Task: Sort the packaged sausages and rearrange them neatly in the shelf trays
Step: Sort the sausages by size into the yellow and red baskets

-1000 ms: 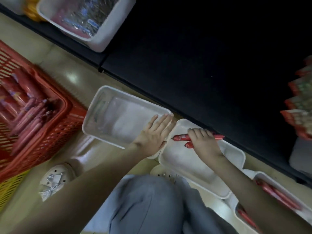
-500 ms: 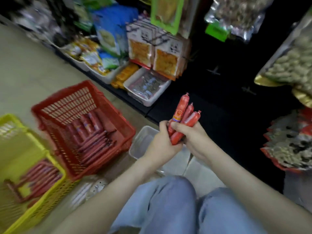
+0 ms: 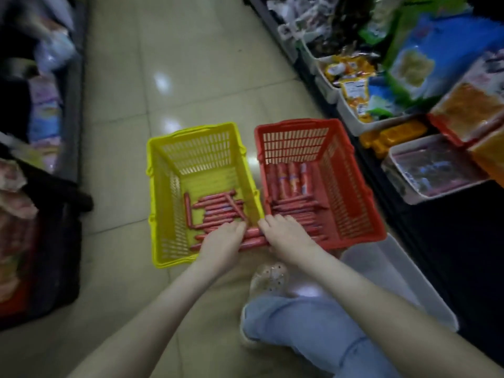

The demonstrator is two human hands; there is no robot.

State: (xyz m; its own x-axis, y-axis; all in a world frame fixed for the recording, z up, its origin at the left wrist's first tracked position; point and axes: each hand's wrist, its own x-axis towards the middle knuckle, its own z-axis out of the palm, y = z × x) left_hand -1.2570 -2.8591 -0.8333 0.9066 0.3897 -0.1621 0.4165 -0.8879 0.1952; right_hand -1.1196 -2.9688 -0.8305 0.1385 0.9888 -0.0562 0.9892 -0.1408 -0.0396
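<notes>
The left hand point(image 3: 222, 242) and the right hand point(image 3: 287, 237) face each other with a bundle of sausages point(image 3: 255, 238) between them, one hand at each end. The fingers point(image 3: 240, 227) of both curl round the red sticks, so both hands are gripping. The bundle lies level and crosswise over the spot where the near corners of two baskets meet.

Just beyond the left fingers stands the yellow basket point(image 3: 154, 203). Loose sausages point(image 3: 215, 211) lie on its bottom, most crosswise, one or two askew. Just beyond the right fingers stands the red basket point(image 3: 357, 192), side by side with the yellow one. It holds thicker sausages point(image 3: 291, 180) lying lengthwise at the far end and thinner ones crosswise nearer the fingers.

To the right of the right hand and closer to the person, a white tray point(image 3: 395, 285) sits on the floor point(image 3: 191, 77) beside the shelf (what it holds I cannot tell). Nearer than the fingers are a pale shoe point(image 3: 268, 279) and a knee point(image 3: 308, 331) in blue jeans. Far right of the fingers, a shelf tray point(image 3: 392, 173) holds clear packets.
</notes>
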